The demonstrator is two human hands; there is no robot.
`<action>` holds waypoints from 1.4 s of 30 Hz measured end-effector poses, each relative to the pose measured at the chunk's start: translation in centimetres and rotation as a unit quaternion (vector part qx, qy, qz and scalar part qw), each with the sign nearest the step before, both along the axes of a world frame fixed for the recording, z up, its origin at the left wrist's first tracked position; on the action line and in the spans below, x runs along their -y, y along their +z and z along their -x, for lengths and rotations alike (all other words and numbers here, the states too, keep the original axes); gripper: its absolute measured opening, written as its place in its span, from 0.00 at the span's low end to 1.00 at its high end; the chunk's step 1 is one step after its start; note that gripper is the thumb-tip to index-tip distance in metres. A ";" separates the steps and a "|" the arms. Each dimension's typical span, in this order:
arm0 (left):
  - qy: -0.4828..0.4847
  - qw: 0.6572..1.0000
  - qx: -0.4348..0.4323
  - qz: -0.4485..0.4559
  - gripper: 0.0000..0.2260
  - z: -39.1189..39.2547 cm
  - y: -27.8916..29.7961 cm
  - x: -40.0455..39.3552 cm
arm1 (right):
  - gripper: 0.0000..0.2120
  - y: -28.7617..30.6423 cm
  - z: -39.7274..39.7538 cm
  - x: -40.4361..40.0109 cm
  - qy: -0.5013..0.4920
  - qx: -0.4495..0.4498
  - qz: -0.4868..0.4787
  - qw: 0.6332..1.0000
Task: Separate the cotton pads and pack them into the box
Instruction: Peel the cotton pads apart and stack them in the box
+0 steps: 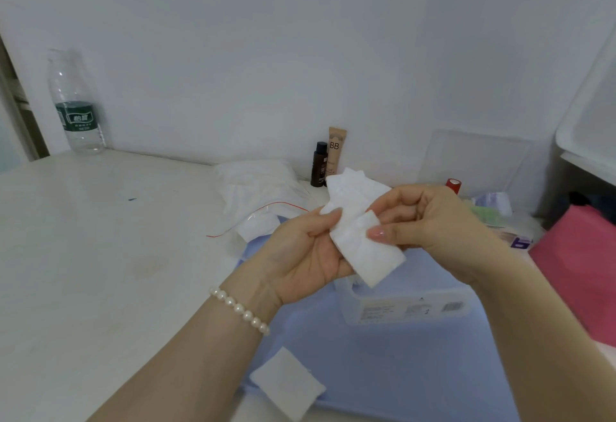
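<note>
white cotton pads [361, 228] pinched between left hand [300, 255] and right hand [430, 218]

Both hands [363, 238] pinch cotton pads [361, 225] above the box [410, 308].

water bottle [77, 106], dark bottle [319, 165], bb tube [336, 148], pink cloth [581, 271]

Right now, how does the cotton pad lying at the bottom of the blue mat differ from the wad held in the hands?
The loose pad lies flat on the blue mat, untouched; the held stack is off the surface, pinched between the left hand and right hand. The loose pad looks single and square; the held stack is longer and fanned at its top. Both are white.
</note>
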State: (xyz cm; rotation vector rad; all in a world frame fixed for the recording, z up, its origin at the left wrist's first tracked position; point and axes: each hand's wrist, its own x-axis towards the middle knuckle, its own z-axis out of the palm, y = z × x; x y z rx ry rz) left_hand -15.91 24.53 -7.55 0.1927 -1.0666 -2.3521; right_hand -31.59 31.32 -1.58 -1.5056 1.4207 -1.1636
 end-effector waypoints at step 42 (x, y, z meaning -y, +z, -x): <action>0.139 0.987 0.047 0.067 0.13 1.7 0.6 -1.9 | 0.06 0.8 -0.7 -0.4 -0.097 -0.059 0.004 0.994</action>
